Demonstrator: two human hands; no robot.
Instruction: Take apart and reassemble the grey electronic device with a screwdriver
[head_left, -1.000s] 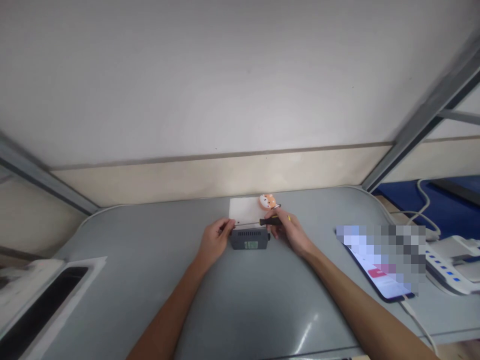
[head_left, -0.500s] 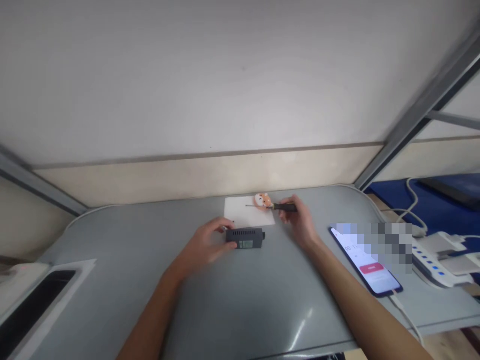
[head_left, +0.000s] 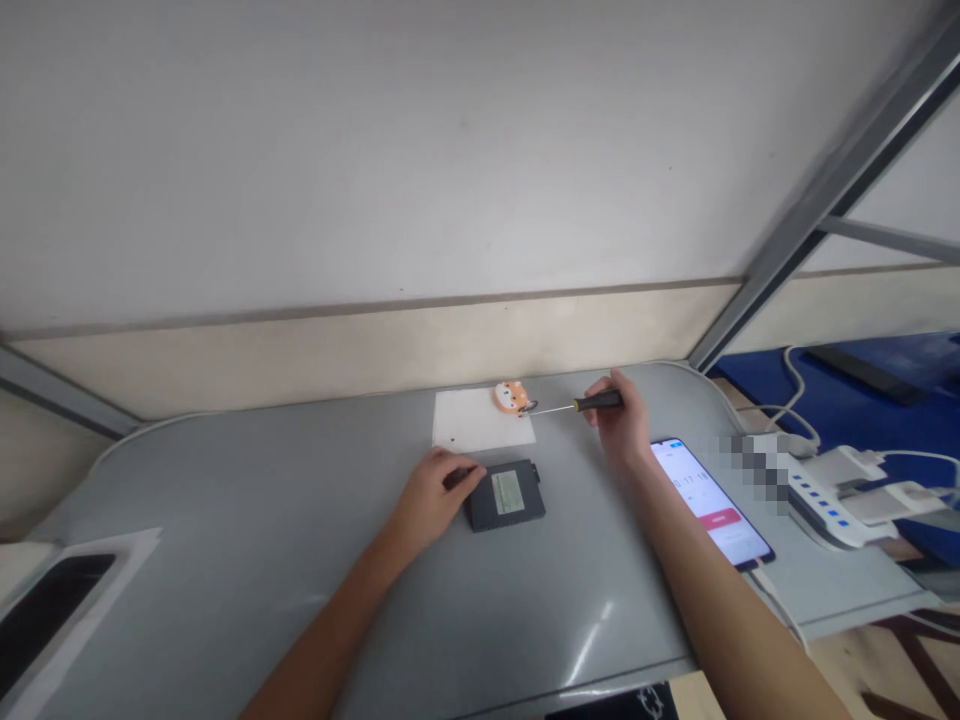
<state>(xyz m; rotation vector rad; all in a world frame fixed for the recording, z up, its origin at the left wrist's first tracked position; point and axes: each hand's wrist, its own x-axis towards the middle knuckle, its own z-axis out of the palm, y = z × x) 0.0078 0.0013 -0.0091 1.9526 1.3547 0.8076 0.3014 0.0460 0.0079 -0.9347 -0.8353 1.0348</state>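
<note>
My right hand (head_left: 621,415) is closed around the dark handle of a screwdriver (head_left: 598,401). The screwdriver's thin shaft points left, its tip close to an orange-and-white animal-face trinket (head_left: 512,397). That trinket sits on a white sheet of paper (head_left: 465,415), along with a tiny dark piece (head_left: 452,439) that looks like a screw. In front of the paper, a flat black electronic box (head_left: 486,512) with a pale label lies on the table. My left hand (head_left: 435,500) has curled fingers pinching at the box's upper left corner; the fingertips are partly hidden.
A lit phone (head_left: 712,500) on a cable lies beside my right forearm. Farther right is a white power strip (head_left: 825,505) with plugs in it. A dark flat device (head_left: 56,610) rests on white paper at the left. Grey metal posts (head_left: 757,280) flank the table.
The black box has gone from standing on its side to lying flat, label up. My right hand has drawn the screwdriver right, away from the paper. The view has shifted slightly.
</note>
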